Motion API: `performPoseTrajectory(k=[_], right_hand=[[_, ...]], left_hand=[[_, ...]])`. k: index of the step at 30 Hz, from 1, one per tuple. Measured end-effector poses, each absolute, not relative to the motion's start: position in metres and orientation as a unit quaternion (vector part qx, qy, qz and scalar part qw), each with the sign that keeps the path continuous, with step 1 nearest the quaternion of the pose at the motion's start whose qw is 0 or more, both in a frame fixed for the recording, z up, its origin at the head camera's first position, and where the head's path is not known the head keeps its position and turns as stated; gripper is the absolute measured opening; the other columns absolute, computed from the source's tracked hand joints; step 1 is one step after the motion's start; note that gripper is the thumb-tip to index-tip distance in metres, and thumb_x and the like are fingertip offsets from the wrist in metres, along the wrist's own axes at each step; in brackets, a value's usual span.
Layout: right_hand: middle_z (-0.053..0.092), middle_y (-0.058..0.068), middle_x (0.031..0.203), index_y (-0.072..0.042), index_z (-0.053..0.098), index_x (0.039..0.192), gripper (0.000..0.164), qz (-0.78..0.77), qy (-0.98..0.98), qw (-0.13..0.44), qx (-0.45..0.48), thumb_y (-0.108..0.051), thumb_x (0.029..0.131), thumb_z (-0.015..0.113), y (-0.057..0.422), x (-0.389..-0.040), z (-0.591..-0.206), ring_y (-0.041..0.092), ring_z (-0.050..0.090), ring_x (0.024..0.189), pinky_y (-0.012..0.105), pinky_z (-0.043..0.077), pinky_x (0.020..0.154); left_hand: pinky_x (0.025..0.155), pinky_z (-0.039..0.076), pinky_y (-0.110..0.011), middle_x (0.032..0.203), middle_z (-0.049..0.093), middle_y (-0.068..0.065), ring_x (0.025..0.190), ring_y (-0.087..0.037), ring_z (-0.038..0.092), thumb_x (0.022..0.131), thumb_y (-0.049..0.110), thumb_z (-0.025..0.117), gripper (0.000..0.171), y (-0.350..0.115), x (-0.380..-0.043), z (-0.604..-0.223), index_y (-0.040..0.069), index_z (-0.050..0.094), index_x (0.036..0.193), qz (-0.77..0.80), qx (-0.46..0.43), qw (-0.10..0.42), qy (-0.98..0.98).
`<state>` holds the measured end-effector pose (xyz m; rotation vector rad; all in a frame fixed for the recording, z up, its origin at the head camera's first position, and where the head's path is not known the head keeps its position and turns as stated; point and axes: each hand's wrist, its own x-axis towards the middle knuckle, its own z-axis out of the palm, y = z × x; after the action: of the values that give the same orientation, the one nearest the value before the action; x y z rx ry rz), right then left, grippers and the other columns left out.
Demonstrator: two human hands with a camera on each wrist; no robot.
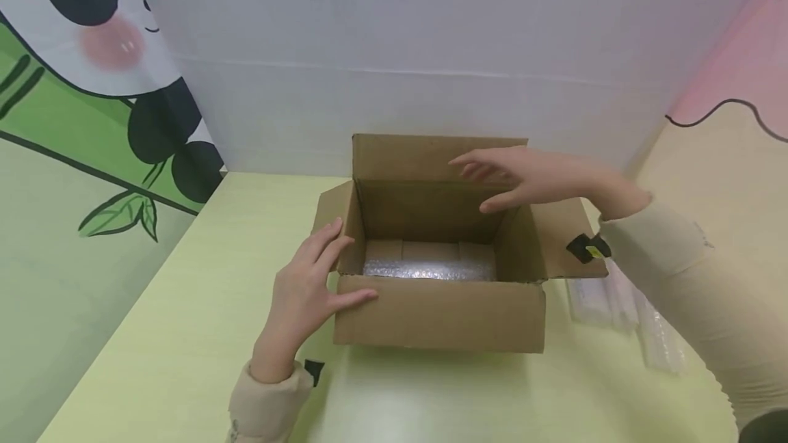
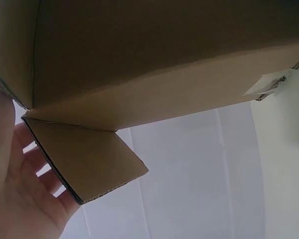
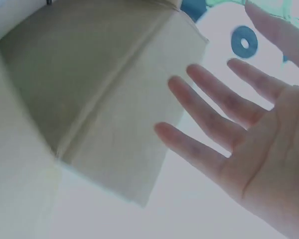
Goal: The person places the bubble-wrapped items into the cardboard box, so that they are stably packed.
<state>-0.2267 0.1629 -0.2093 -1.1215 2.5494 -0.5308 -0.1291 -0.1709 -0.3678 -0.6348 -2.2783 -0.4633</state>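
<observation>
An open-topped cardboard box (image 1: 440, 316) stands on the table with its flaps folded outward. My left hand (image 1: 304, 289) rests at its near left corner, thumb across the front flap and fingers over the left flap (image 1: 332, 207). In the left wrist view, that flap (image 2: 89, 159) partly covers the fingers of my left hand (image 2: 27, 194). Above the right part of the box hovers my right hand (image 1: 523, 173), fingers extended and holding nothing. The right wrist view shows its bare palm (image 3: 261, 144) apart from a flap (image 3: 124, 114). Shiny bubble wrap (image 1: 431, 270) lies inside the box.
Several clear plastic packages (image 1: 594, 303) lie right of the box, partly under my right forearm. A pale wall (image 1: 431, 33) rises behind the pale yellow table (image 1: 246, 238). A printed panda panel (image 1: 92, 87) stands at the left.
</observation>
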Motion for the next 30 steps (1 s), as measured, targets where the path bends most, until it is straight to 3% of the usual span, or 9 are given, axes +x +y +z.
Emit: performPoseTrajectory(k=[6,8,10,12,21,30], right_hand=[[0.049,0.005,0.144,-0.015,0.039,0.146,0.060,-0.237,0.909,0.065,-0.336,-0.019,0.092,0.067,0.206,-0.214,-0.210,0.028,0.048,0.131,0.054,0.039,0.105],[0.050,0.006,0.143,-0.015,0.041,0.146,0.060,-0.250,0.913,0.037,-0.319,-0.017,0.092,0.067,0.220,-0.213,-0.215,0.027,0.049,0.129,0.051,0.039,0.106],[0.051,0.007,0.142,-0.016,0.041,0.146,0.061,-0.264,0.919,0.016,-0.294,-0.015,0.091,0.068,0.235,-0.213,-0.222,0.026,0.049,0.128,0.041,0.039,0.107],[0.051,0.010,0.141,-0.016,0.041,0.146,0.062,-0.273,0.926,0.004,-0.261,-0.016,0.091,0.068,0.250,-0.213,-0.229,0.028,0.048,0.128,0.040,0.038,0.108],[0.044,0.030,0.140,0.000,0.034,0.146,0.062,-0.234,0.963,-0.016,-0.133,-0.023,0.095,0.062,0.335,-0.211,-0.277,0.047,0.043,0.124,0.063,0.038,0.095],[0.041,0.043,0.128,0.016,0.032,0.138,0.069,-0.126,0.991,0.010,-0.051,-0.031,0.096,0.058,0.399,-0.192,-0.332,0.059,0.039,0.117,0.073,0.035,0.089]], left_hand=[[0.056,0.056,-0.032,0.137,0.057,-0.013,0.124,-0.029,0.056,0.059,0.059,0.084,0.081,-0.169,-0.134,-0.368,0.006,0.064,0.117,-0.185,-0.246,0.355,-0.883],[0.055,0.056,-0.032,0.137,0.057,-0.013,0.124,-0.029,0.056,0.058,0.058,0.084,0.082,-0.169,-0.135,-0.369,0.006,0.064,0.119,-0.187,-0.243,0.354,-0.884],[0.056,0.056,-0.032,0.137,0.057,-0.013,0.125,-0.029,0.056,0.058,0.057,0.085,0.084,-0.170,-0.135,-0.370,0.006,0.063,0.120,-0.189,-0.240,0.351,-0.885],[0.057,0.057,-0.033,0.138,0.057,-0.013,0.125,-0.029,0.055,0.057,0.057,0.085,0.085,-0.170,-0.136,-0.370,0.007,0.063,0.122,-0.192,-0.238,0.349,-0.886],[0.051,0.053,-0.030,0.138,0.056,-0.013,0.124,-0.030,0.056,0.063,0.066,0.077,0.100,-0.175,-0.135,-0.372,0.006,0.052,0.139,-0.189,-0.239,0.349,-0.886],[0.062,0.058,-0.037,0.138,0.056,-0.014,0.124,-0.031,0.056,0.072,0.076,0.062,0.101,-0.181,-0.130,-0.375,0.004,0.049,0.141,-0.189,-0.242,0.348,-0.886]])
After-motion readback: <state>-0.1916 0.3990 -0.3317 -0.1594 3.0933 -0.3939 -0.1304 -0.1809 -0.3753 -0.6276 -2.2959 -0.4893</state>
